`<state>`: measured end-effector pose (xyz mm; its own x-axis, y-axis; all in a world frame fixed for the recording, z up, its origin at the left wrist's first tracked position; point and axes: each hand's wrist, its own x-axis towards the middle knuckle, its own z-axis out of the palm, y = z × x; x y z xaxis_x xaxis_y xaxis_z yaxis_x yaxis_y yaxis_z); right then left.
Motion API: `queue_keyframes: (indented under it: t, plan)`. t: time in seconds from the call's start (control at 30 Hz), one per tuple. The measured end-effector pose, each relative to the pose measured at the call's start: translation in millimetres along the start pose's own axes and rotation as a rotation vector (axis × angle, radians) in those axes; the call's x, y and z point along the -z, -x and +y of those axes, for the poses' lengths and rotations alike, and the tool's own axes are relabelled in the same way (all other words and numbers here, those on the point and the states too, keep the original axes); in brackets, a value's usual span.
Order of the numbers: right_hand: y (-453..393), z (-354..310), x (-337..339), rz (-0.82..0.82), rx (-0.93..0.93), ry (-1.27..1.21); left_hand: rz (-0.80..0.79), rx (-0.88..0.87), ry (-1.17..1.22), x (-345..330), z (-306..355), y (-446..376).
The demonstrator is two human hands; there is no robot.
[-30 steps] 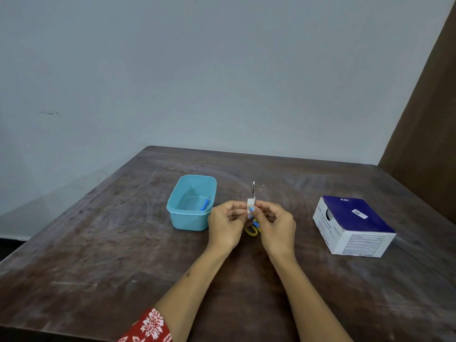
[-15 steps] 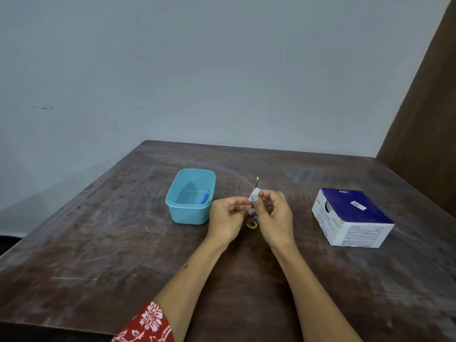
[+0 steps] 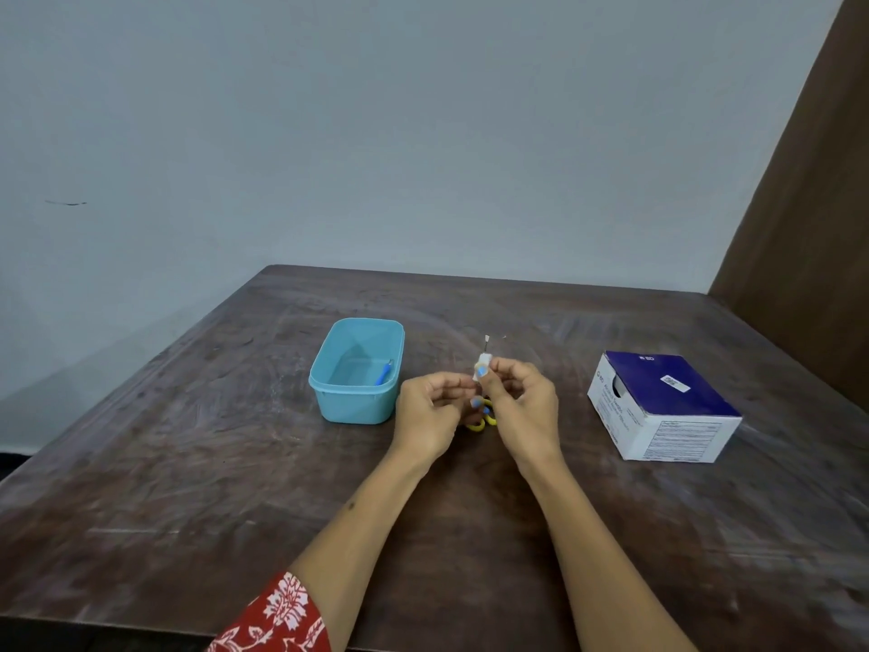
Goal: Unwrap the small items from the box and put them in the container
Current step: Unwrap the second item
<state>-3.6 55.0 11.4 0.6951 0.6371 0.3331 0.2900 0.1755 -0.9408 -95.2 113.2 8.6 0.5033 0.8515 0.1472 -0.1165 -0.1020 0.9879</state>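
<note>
Both hands meet over the middle of the table. My right hand (image 3: 519, 404) pinches a small white wrapped item (image 3: 483, 369) between thumb and fingertips, with a thin tip sticking up from it. My left hand (image 3: 430, 411) is curled right beside it, fingertips at the wrapper's left edge. A light blue plastic container (image 3: 356, 371) stands to the left of my hands, with one small blue item (image 3: 384, 373) inside. The blue and white cardboard box (image 3: 663, 407) sits to the right.
Yellow-handled scissors (image 3: 479, 421) lie on the dark wooden table (image 3: 188, 463) under my hands, mostly hidden. A grey wall stands behind the table and a brown panel rises at the right. A red patterned sleeve (image 3: 277, 614) shows at the bottom.
The hands stay together at the wrapped item, which has tilted slightly. The view has shifted a little.
</note>
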Motion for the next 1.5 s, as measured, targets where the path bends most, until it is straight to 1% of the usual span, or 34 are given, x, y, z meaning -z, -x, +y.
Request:
queue_keyframes:
  t: [0.1, 0.27, 0.43, 0.6, 0.77, 0.9, 0.93, 1.0, 1.07, 1.1, 1.17, 1.23, 1.3, 1.43, 1.5]
  plan:
    - [2, 1, -2, -0.026, 0.009, 0.046, 0.011, -0.023, -0.017, 2, 2, 1]
    - [-1, -2, 0, 0.031, 0.011, -0.037, -0.016, -0.011, -0.028, -1, -1, -1]
    - [1, 0, -3, -0.029, -0.013, 0.016, 0.022, -0.034, -0.029, 1, -1, -2]
    - [-1, -2, 1, 0.058, -0.014, -0.051, -0.051, 0.027, 0.016, -3, -2, 0]
    - [2, 1, -3, -0.01, -0.04, -0.038, 0.033, -0.047, -0.035, 0, -2, -1]
    - [-1, -3, -1, 0.084, -0.014, -0.063, -0.057, 0.006, -0.015, -2, -2, 0]
    - [-2, -2, 0, 0.099, -0.013, -0.071, -0.059, 0.005, -0.022, -3, -2, 0]
    - [-2, 2, 0, 0.077, -0.028, -0.062, -0.015, -0.017, -0.038, -2, -4, -1]
    - [1, 4, -1, 0.018, -0.045, -0.052, 0.038, -0.044, -0.059, -1, -4, -1]
    - [1, 4, -2, 0.004, -0.049, -0.055, 0.041, -0.049, -0.062, 0, -2, -1]
    - [1, 2, -1, 0.023, -0.043, -0.073, -0.009, -0.02, -0.026, 0, 0, 0]
    - [-1, -2, 1, 0.082, -0.03, -0.104, -0.085, 0.025, 0.012, -1, 0, 1]
    - [-3, -1, 3, 0.114, -0.035, -0.138, -0.107, 0.031, 0.004, -2, -2, 1]
    - [-4, 9, -1, 0.033, -0.112, -0.103, -0.022, -0.016, -0.013, -2, -5, -2]
    - [-4, 9, -2, 0.022, -0.117, -0.112, -0.028, -0.007, 0.005, -1, -5, -3]
